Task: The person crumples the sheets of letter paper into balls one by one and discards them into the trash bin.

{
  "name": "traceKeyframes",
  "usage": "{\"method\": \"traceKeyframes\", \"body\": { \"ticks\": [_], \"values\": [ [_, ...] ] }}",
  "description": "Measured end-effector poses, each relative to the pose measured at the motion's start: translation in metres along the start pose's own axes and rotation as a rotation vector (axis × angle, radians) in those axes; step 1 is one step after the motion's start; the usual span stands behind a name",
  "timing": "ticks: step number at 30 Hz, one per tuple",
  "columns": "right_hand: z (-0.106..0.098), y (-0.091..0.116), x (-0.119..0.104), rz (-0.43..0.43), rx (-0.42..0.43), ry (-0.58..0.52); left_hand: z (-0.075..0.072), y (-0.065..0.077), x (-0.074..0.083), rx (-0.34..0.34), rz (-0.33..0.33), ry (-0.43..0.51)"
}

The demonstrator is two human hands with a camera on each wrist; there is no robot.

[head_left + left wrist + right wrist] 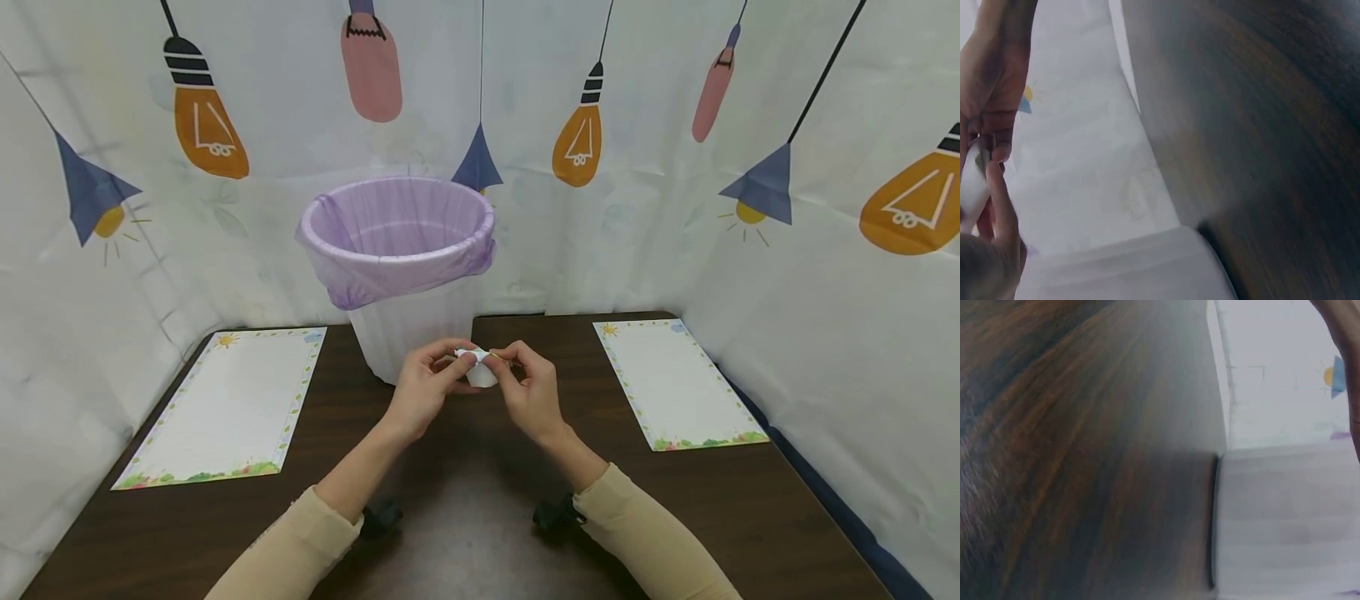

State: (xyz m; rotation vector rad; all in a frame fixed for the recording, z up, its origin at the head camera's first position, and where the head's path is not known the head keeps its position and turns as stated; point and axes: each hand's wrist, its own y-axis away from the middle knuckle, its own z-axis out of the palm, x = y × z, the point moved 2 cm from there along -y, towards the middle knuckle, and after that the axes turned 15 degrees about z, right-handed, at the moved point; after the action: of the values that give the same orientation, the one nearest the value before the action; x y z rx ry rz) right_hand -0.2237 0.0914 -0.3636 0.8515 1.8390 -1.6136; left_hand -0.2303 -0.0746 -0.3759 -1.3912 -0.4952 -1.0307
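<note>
In front of the bin, both hands meet over a small white wad (480,375) that looks like folded paper, with a trace of green at its edge. My left hand (427,387) pinches its left side between thumb and fingers. From the right, my right hand (531,392) pinches the top corner with thumb and forefinger. The left wrist view shows the white wad (974,187) between the fingertips of both hands, partly cut off by the frame. Only a dark edge of the right hand (1349,356) enters the right wrist view.
A white bin (412,329) lined with a purple bag (405,275) stands at the back of the dark wooden table (480,475). Decorated white sheets lie at left (225,408) and right (678,387). A printed curtain (660,225) closes off the back and sides.
</note>
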Motion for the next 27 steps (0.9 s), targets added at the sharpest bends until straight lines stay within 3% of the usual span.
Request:
{"method": "traceKeyframes", "body": {
  "ticks": [4, 8, 13, 16, 22, 27],
  "values": [
    [0.002, 0.001, 0.000, 0.050, 0.004, -0.018, 0.003, 0.000, -0.002, 0.046, 0.072, -0.091],
    [0.003, 0.002, 0.003, 0.080, 0.009, -0.035, 0.004, 0.001, -0.004, 0.073, 0.097, -0.178],
    [0.005, 0.002, 0.024, 0.131, 0.012, -0.051, -0.003, -0.003, -0.006, 0.023, 0.123, -0.277],
    [0.006, 0.003, 0.037, 0.204, -0.037, -0.085, -0.009, -0.005, -0.006, -0.006, 0.156, -0.344],
    [0.003, 0.002, 0.039, 0.275, -0.160, -0.223, -0.011, -0.007, -0.002, 0.016, 0.216, -0.339],
    [0.003, -0.002, 0.037, 0.298, -0.164, -0.300, -0.009, -0.010, -0.001, 0.028, 0.275, -0.329]
  ]
}}
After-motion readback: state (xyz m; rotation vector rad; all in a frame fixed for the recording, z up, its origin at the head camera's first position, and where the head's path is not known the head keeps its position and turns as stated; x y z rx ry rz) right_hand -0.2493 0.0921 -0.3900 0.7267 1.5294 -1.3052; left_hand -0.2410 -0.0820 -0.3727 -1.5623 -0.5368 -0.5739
